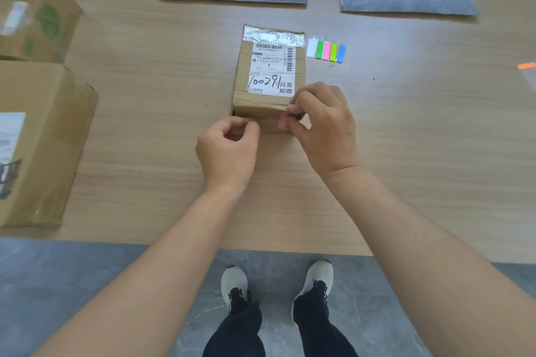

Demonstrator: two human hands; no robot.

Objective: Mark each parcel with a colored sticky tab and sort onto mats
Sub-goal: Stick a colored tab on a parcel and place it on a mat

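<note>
Pink tab poised at the parcel's near face

The pink tab, pinched in the right hand, hangs lengthwise against the parcel, which runs 12 to 6 at mid-counter. The left hand, at 9 o'clock, is curled and holds nothing I can see. Brown carton, white label; spare tabs at 1 o'clock.

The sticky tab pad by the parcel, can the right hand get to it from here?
Probably yes: the sticky tab pad lies uncovered beyond the right hand, though its fingers hold a pink tab.
</note>
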